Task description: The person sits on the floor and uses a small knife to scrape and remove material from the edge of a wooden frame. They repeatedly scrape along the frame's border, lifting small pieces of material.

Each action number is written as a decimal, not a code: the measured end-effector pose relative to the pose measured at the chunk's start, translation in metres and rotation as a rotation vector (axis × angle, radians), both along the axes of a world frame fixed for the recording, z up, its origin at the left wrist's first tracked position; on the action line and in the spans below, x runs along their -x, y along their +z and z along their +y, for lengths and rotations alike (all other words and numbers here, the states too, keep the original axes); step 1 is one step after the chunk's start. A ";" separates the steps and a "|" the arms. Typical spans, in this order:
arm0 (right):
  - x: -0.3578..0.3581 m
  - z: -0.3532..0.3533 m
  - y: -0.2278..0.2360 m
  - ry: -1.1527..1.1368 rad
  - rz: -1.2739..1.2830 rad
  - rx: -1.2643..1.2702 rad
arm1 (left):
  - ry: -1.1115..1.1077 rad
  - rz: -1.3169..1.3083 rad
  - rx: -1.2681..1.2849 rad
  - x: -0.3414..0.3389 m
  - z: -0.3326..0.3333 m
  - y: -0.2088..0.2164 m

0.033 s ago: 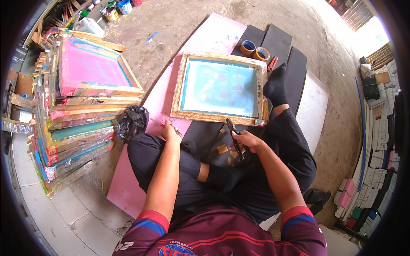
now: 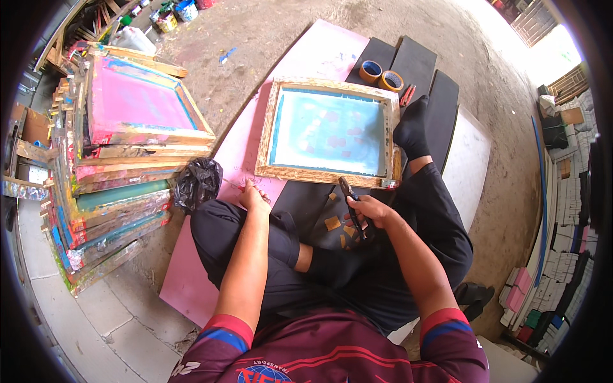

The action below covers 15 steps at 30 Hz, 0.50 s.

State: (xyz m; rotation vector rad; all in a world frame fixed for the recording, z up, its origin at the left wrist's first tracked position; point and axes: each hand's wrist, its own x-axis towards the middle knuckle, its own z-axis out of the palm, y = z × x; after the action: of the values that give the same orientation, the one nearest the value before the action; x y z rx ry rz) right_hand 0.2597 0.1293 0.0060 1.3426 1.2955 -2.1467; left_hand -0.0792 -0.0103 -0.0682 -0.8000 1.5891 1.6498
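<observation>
My left hand [image 2: 255, 196] is closed around a slim tool [image 2: 241, 187] with a thin metal shaft and a bit of red; its kind is hard to make out. My right hand [image 2: 370, 212] grips black-handled pliers [image 2: 349, 193], their jaws pointing up beside the near edge of a wooden-framed printing screen [image 2: 313, 175]. Pale blue mesh with faint patches fills that screen, which lies flat in front of me. Between my legs, below the pliers, small brown scraps [image 2: 332, 223] are scattered on a black sheet [image 2: 306, 204].
Several paint-stained screens [image 2: 143, 151] are stacked at the left, beside a black plastic bag [image 2: 198, 184]. Two tape rolls [image 2: 391, 80] and a red-handled tool [image 2: 407, 95] lie beyond my foot. A pink board [image 2: 325, 48] runs under the screen. Paint tubs [image 2: 167, 22] stand far left.
</observation>
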 end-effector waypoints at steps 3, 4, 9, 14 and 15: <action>-0.005 0.008 -0.002 0.011 -0.003 0.038 | 0.024 0.006 0.020 -0.001 0.002 0.003; -0.006 0.012 -0.001 0.006 -0.008 0.061 | 0.027 0.000 0.011 -0.003 0.003 0.007; 0.007 0.024 0.029 0.000 -0.062 0.108 | 0.034 0.035 -0.022 -0.005 0.009 0.020; 0.018 0.004 0.020 0.043 -0.193 -0.228 | 0.016 0.046 -0.019 -0.009 0.011 0.021; 0.019 0.001 0.018 0.048 -0.199 -0.276 | 0.006 0.050 -0.022 -0.010 0.010 0.022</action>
State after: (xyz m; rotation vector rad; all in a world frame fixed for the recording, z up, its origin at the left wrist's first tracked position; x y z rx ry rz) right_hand 0.2404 0.1301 0.0244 1.5656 1.5645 -1.7982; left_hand -0.0697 0.0002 -0.0464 -0.7585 1.6021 1.7008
